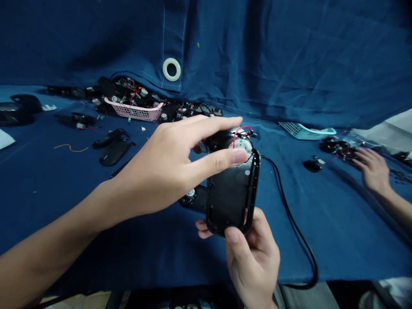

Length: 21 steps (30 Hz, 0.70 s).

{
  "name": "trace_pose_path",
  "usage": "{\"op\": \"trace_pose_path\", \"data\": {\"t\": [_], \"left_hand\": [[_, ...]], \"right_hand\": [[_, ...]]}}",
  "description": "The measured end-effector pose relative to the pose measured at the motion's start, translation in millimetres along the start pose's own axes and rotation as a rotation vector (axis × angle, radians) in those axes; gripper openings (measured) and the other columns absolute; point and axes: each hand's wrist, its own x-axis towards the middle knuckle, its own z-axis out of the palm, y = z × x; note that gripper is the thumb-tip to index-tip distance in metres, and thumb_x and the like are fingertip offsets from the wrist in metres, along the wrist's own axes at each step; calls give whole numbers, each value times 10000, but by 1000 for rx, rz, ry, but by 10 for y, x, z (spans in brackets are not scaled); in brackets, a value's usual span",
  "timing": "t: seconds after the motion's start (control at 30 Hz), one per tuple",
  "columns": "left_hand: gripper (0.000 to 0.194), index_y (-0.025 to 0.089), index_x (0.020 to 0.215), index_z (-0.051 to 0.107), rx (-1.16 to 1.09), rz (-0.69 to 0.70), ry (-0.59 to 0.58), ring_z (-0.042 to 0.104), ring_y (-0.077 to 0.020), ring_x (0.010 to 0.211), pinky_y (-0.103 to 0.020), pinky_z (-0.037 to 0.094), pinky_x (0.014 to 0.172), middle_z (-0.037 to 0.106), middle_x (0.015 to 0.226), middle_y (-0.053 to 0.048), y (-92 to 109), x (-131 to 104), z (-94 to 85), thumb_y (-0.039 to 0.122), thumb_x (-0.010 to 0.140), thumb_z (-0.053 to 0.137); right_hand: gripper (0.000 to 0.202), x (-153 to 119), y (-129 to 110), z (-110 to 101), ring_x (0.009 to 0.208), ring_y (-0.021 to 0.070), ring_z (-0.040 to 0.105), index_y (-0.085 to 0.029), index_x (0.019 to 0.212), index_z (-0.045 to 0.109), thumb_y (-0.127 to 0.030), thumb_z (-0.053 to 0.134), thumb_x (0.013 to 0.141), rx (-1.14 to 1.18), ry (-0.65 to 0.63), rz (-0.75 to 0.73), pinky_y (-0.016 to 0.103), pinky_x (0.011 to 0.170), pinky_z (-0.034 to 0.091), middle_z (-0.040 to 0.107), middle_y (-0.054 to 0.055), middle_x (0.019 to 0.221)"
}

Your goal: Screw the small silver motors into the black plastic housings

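Black casing (227, 195) was held above the blue cloth (128, 253), clamped between thumb and fingers of left hand (167, 167) at top and right hand (254, 262) at bottom, and I judged that pressure from left thumb could pull the red wire (234, 138) loose.

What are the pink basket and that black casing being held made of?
The pink basket: probably plastic, fairly matte, going by its thin walls full of neat holes. The casing: likely hard plastic, smooth and somewhat glossy, from its sheen and moulded rim.
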Motion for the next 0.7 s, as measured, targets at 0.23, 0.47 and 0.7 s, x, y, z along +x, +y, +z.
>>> {"op": "trace_pose_path", "data": {"t": [0.23, 0.47, 0.7], "left_hand": [[319, 341, 1134, 711, 13, 5, 24, 673, -241, 1106, -334, 588, 947, 714, 1166, 83, -11, 26, -5, 498, 858, 683], [215, 315, 1068, 736, -33, 12, 36, 701, -216, 1035, -315, 594, 921, 743, 1086, 75, -26, 48, -14, 411, 943, 589], [187, 322, 1064, 734, -45, 24, 44, 703, -219, 1041, -321, 603, 937, 742, 1075, 91, -48, 55, -19, 335, 938, 597]], "right_hand": [[142, -17, 9, 1, 753, 195, 761, -267, 1024, 669, -197, 587, 932, 53, 13, 81, 297, 683, 636, 754, 5, 859], [125, -17, 20, 2, 643, 196, 734, -232, 998, 675, -255, 563, 949, 49, 31, 42, 324, 610, 612, 746, 29, 788], [110, -8, 13, 10, 635, 185, 737, -232, 969, 668, -232, 560, 951, 83, 28, 75, 293, 583, 603, 737, 16, 766]]}}
